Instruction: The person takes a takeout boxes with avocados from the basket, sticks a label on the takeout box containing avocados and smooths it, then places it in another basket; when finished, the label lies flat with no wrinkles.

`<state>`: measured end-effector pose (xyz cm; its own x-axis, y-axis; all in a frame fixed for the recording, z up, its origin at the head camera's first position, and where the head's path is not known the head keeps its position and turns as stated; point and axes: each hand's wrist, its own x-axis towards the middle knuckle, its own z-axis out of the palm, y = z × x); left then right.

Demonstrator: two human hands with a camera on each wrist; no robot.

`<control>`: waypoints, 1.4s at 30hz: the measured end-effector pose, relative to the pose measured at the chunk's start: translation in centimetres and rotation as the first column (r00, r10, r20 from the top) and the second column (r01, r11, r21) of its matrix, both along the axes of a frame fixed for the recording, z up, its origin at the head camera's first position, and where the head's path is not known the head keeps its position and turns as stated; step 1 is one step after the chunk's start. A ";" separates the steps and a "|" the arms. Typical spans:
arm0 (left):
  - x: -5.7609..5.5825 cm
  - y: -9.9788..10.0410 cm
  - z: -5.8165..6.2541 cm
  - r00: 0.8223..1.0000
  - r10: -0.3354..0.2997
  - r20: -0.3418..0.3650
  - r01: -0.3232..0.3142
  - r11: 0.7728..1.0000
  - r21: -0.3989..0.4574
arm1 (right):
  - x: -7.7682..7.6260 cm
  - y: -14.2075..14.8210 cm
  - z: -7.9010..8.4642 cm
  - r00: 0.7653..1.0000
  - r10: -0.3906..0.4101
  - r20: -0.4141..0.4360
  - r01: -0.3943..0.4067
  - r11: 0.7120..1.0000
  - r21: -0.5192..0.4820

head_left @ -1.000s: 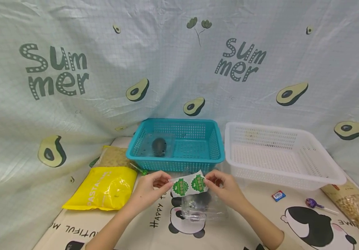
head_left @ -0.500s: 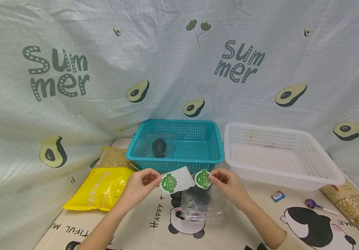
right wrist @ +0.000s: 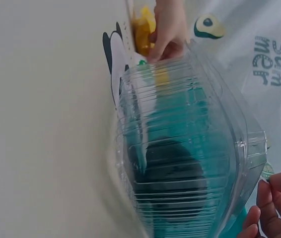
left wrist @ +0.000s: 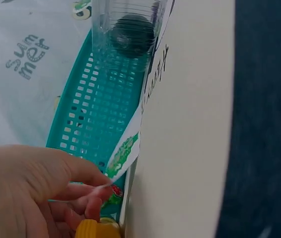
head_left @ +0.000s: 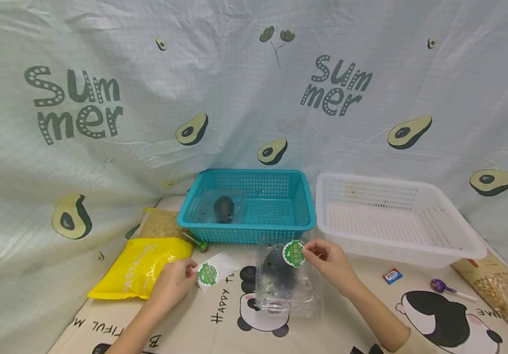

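Note:
In the head view my right hand (head_left: 331, 268) pinches a round green-and-white sticker (head_left: 294, 253) by its edge. The sticker is over a clear plastic clamshell box (head_left: 300, 295) on the table. Inside the box lies a dark, rounded fruit (head_left: 273, 270), perhaps an avocado; the right wrist view shows the ribbed side of the box close up. To the left, my left hand (head_left: 174, 281) holds a white backing sheet (head_left: 226, 263) by one corner, with one green sticker (head_left: 207, 274) on it. In the left wrist view the sheet (left wrist: 136, 124) slants up from thumb and finger.
A teal basket (head_left: 247, 235) behind the box holds another clear box with a dark fruit. Right of it stands a white basket (head_left: 395, 253). A yellow pasta bag (head_left: 148, 268) lies left; a small candy (head_left: 393, 276), a purple lollipop (head_left: 444, 285) and a grain bag (head_left: 501, 295) lie right.
One of the two stickers has come off the sheet into the right hand. The left hand has moved left and down with the sheet; the right hand has shifted slightly right.

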<state>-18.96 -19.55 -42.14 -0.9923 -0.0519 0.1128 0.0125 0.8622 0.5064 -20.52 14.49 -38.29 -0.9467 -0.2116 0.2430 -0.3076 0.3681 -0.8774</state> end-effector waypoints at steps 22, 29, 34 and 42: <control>-1.1 9.7 6.1 0.942 -0.304 -0.142 0.295 0.952 -0.083 | -1.2 -0.3 -1.6 0.999 0.032 0.037 -0.033 0.999 0.009; -2.1 12.6 4.8 0.892 -0.428 -0.143 0.441 0.894 0.079 | -1.1 -1.0 -1.8 0.999 0.037 0.038 -0.039 0.999 0.028; -2.2 13.2 4.1 0.898 -0.411 -0.155 0.430 0.895 0.120 | -1.0 -1.0 -1.9 0.999 0.045 -0.026 -0.044 0.997 0.059; -2.7 13.8 3.4 0.902 -0.403 -0.157 0.420 0.902 0.096 | -1.5 -1.1 -2.6 0.964 -0.049 -0.263 0.110 0.968 0.223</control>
<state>-21.68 -5.78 -38.74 -0.9048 0.3361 0.2613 0.4256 0.6957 0.5787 -22.04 13.35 -40.94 -0.8765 -0.2176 0.4295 -0.4692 0.5859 -0.6607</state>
